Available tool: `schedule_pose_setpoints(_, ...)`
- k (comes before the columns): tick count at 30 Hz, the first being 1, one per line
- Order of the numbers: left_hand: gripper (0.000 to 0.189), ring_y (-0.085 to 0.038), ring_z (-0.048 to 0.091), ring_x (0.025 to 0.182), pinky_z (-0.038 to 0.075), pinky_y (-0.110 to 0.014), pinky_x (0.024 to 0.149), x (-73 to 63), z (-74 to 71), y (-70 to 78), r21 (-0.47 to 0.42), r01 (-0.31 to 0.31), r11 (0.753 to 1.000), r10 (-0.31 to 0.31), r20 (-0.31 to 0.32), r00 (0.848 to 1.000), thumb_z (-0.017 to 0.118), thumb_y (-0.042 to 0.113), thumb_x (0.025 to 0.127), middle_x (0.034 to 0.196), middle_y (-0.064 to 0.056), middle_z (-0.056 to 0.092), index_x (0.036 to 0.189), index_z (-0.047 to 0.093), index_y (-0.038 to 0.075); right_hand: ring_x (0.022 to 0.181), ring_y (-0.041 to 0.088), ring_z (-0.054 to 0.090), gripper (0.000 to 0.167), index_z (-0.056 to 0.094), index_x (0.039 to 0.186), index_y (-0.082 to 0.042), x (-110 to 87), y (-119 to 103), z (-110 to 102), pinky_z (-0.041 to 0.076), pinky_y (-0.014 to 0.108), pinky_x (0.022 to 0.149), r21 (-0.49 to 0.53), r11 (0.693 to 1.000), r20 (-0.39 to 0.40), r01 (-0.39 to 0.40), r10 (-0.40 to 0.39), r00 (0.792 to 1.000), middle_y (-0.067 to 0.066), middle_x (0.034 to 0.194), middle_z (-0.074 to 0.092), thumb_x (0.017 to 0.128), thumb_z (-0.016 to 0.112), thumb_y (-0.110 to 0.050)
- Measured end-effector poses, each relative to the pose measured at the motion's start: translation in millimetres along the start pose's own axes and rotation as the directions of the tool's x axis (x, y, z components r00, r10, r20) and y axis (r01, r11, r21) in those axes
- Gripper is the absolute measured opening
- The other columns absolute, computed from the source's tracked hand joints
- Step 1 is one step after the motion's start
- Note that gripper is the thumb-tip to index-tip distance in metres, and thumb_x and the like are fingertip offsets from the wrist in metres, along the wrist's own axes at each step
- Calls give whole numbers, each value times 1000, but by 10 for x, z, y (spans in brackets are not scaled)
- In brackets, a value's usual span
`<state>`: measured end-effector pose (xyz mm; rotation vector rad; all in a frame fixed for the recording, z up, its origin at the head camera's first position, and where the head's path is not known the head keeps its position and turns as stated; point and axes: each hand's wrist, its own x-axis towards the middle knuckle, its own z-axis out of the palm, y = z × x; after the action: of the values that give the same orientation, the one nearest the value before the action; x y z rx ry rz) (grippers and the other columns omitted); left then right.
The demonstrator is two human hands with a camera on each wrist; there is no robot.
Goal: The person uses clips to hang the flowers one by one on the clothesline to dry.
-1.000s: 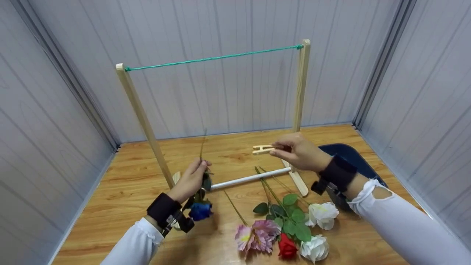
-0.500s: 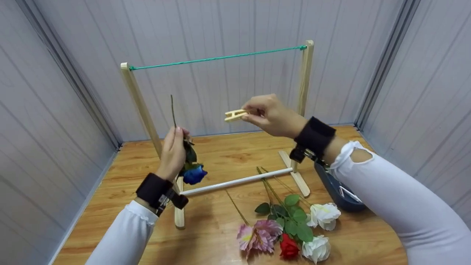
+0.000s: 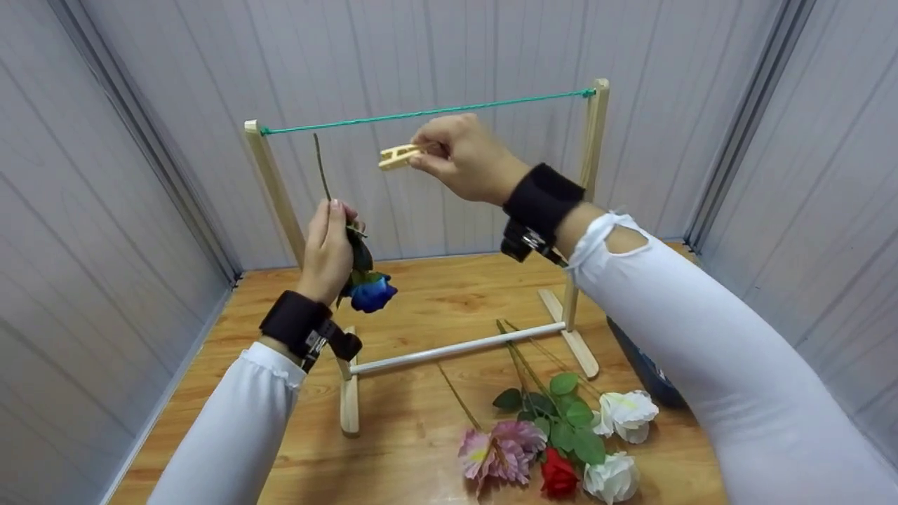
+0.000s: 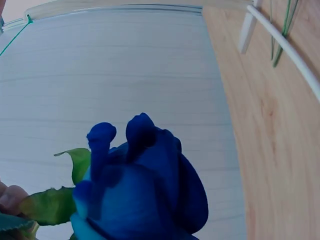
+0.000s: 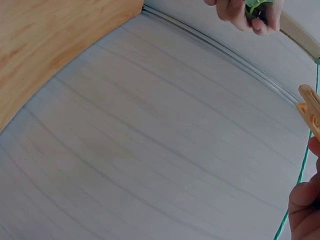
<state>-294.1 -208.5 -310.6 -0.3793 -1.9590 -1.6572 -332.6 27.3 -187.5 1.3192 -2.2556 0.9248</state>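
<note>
My left hand (image 3: 327, 249) grips the stem of a blue rose (image 3: 373, 292), which hangs bloom down with its bare stem end pointing up, just under the left part of the green cord (image 3: 421, 113). The bloom fills the lower middle of the left wrist view, green leaves beside it. Between thumb and fingers my right hand (image 3: 466, 158) pinches a wooden clothespin (image 3: 398, 157), a little below the cord and right of the stem. At the right edge of the right wrist view, the clothespin (image 5: 311, 111) points away from the fingertips.
The cord runs between two wooden posts (image 3: 276, 193) joined low down by a white bar (image 3: 456, 348). On the table lie a pink flower (image 3: 501, 452), a red rose (image 3: 558, 473) and two white flowers (image 3: 612, 478). A dark bin (image 3: 649, 368) stands behind my right arm.
Both hands have risen toward the cord and moved left, the left one carrying the blue rose and the right one the clothespin. The flowers on the table stay put.
</note>
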Motion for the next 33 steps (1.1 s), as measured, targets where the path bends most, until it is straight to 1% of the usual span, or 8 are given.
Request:
schedule_pose_setpoints(4, 34, -16, 45, 80, 37, -28, 74, 77, 15, 7, -22, -2, 1000, 2, 6, 1000, 24, 16, 120, 92, -6, 49, 102, 50, 6, 65, 7, 32, 19, 77, 110, 9, 172, -65, 38, 27, 24, 64, 5, 1000, -25, -23, 24, 999, -4, 77, 45, 107, 67, -8)
schedule_pose_setpoints(8, 33, -16, 46, 83, 37, -27, 77, 154, 42, 36, -29, 1, 1000, -1, 6, 1000, 23, 17, 120, 94, -5, 49, 103, 50, 7, 65, 4, 33, 20, 77, 113, 8, 301, -129, 53, 28, 23, 65, 18, 999, -73, -39, 40, 997, -6, 77, 46, 108, 67, -9)
schedule_pose_setpoints(12, 33, -16, 47, 86, 38, -28, 81, 215, 68, 63, -46, 28, 999, -28, 19, 999, 23, 17, 120, 96, -4, 50, 104, 50, 9, 68, 4, 34, 22, 76, 117, 6, 395, -206, 48, 29, 23, 68, -8, 998, -88, -61, 60, 994, -6, 81, 47, 109, 66, -11)
schedule_pose_setpoints(16, 32, -17, 48, 90, 39, -28, 84, 245, 79, 82, -63, 46, 997, -44, 39, 998, 23, 18, 120, 97, -4, 51, 106, 50, 8, 74, 6, 36, 24, 74, 121, 6, 501, -281, 48, 30, 23, 72, -47, 995, -64, -87, 84, 994, -5, 88, 48, 111, 63, -13)
schedule_pose_setpoints(21, 33, -16, 51, 92, 41, -28, 86, 250, 90, 67, -52, 59, 997, -57, 38, 998, 23, 18, 121, 98, -4, 53, 106, 50, 8, 85, 9, 40, 27, 71, 126, 7, 647, -357, 79, 32, 21, 78, -90, 988, 2, -125, 125, 992, 1, 101, 56, 113, 59, -14)
schedule_pose_setpoints(28, 33, -16, 53, 93, 42, -28, 87, 243, 81, 20, -44, 90, 995, -89, 30, 996, 21, 19, 121, 100, -5, 53, 105, 49, 9, 82, 10, 41, 27, 71, 124, 7, 743, -370, 157, 32, 21, 74, -95, 979, 54, -183, 188, 981, 0, 96, 56, 113, 60, -15)
schedule_pose_setpoints(30, 33, -15, 54, 94, 42, -28, 88, 245, 71, 11, -32, 96, 995, -95, 36, 995, 21, 19, 121, 101, -5, 53, 106, 49, 8, 82, 10, 42, 28, 71, 125, 6, 743, -366, 173, 34, 21, 74, -84, 978, 65, -192, 197, 978, 3, 101, 63, 113, 60, -16)
schedule_pose_setpoints(33, 33, -15, 54, 96, 42, -28, 89, 250, 58, 8, -14, 101, 995, -100, 44, 994, 22, 20, 121, 103, -6, 53, 106, 49, 8, 85, 10, 45, 28, 71, 126, 6, 739, -362, 194, 36, 21, 76, -69, 978, 77, -195, 200, 977, 12, 115, 71, 114, 59, -16)
